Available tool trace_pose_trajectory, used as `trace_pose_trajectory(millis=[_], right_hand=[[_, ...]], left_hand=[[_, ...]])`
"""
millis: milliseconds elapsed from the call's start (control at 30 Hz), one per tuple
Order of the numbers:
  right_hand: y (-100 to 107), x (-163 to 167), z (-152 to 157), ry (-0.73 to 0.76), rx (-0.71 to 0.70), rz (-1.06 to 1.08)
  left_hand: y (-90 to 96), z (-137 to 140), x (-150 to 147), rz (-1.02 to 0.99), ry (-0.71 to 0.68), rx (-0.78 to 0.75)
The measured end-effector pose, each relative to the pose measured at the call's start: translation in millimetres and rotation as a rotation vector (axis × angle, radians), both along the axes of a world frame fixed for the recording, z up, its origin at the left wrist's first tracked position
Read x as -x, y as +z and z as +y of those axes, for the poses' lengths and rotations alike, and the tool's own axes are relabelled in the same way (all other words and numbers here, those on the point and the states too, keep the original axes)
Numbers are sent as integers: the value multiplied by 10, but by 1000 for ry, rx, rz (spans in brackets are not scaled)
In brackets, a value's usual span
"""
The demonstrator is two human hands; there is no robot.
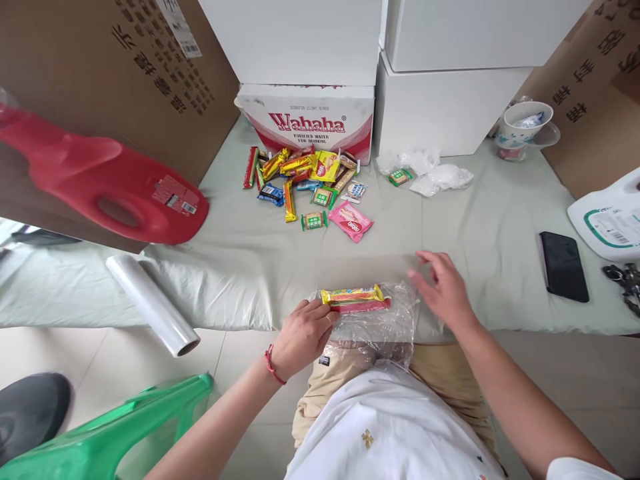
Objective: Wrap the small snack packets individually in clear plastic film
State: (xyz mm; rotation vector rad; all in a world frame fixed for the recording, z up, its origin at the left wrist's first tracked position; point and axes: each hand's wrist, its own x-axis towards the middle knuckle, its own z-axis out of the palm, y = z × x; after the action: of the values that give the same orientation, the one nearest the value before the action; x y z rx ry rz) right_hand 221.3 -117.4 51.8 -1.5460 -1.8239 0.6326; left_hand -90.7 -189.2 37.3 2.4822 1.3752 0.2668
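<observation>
A yellow-wrapped snack bar and a red-wrapped snack bar lie side by side on a crinkled sheet of clear plastic film at the table's front edge. My left hand is closed over their left ends, its fingertips partly hidden; it wears a ring and a red cord bracelet. To the right of the film, my right hand hovers with fingers apart and nothing in it, slightly blurred. Part of the film hangs down over the edge towards my lap.
Several wrapped snacks are piled before a Wahaha carton. White crumpled plastic, a paper cup, a phone and a white bottle are rightward. Leftward are a film roll, a red jug and a green stool.
</observation>
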Motion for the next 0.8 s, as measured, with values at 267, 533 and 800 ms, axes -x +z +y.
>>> trace_pose_trajectory(millis=[267,533,800], right_hand=[[-218,-19,365,346,147,-169],[-91,-295,-382,692,-255,-335],[-311,-55,-746,709,-380,-210]], left_hand=[[13,-178,317,-225,-120,-2],[-107,-232,477,-175,-204,-40],[-287,-214,407,-152,-171,-271]])
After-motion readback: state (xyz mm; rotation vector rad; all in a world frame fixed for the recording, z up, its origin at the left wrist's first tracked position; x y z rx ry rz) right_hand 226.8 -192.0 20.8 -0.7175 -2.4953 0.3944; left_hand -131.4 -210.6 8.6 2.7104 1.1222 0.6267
